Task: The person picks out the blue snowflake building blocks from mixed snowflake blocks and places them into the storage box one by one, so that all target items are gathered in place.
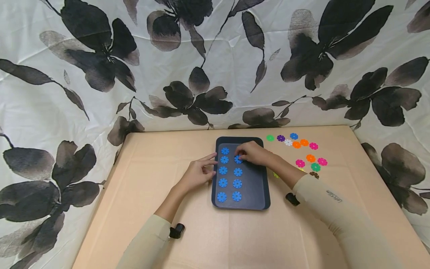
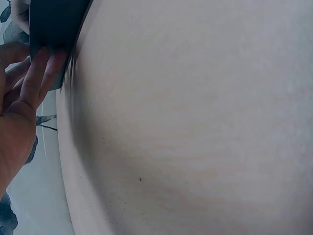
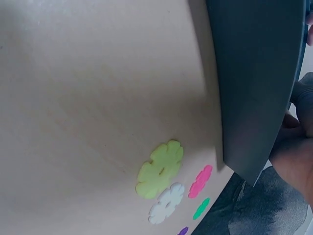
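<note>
A dark grey tray (image 1: 258,186) lies on the table with several blue notched, flower-shaped discs (image 1: 223,170) in two columns, a longer left one and a right one. Over the upper part of the right column, my right hand (image 1: 253,153) pinches a blue disc (image 1: 238,160) between thumb and fingertips, partly covering it. My left hand (image 1: 198,172) is at the tray's left side, its extended fingers touching the rim. In the left wrist view, fingers (image 2: 36,78) lie against the tray's outer wall (image 2: 56,29). The right wrist view has the right hand (image 3: 296,152) above the tray's far edge; the disc is hidden there.
Loose discs in orange (image 1: 310,158), pink (image 1: 313,146), green (image 1: 315,167), purple (image 1: 280,138) and other colours lie right of the tray, some near the right forearm. A floral cloth (image 1: 235,56) hangs behind the table's back edge.
</note>
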The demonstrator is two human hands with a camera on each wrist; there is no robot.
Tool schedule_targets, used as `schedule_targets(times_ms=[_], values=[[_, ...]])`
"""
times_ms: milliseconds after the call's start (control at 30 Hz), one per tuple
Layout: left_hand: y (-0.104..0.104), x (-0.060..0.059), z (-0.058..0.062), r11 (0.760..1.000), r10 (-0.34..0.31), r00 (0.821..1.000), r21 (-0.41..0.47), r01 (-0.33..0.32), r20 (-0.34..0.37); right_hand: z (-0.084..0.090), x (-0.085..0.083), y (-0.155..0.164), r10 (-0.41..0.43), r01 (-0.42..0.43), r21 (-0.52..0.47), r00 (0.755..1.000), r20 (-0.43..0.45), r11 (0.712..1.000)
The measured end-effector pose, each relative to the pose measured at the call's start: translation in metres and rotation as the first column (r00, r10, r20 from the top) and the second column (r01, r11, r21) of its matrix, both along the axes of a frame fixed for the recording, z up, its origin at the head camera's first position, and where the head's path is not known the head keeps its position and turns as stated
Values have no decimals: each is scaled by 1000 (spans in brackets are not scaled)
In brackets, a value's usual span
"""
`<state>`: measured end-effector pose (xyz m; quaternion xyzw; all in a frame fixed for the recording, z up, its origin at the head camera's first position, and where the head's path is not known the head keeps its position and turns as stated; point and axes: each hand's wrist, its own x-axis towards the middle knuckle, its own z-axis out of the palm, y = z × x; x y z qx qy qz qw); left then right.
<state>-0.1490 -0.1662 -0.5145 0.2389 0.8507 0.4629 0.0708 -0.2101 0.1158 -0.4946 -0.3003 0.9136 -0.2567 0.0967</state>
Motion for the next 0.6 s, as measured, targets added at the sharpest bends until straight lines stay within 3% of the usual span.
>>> schedule_targets(times_ms=[600], values=[[0,1,-1,1000,5,1000,-1,-5,-9,-4,1,-3,-20,20,5,1000,16,1000]])
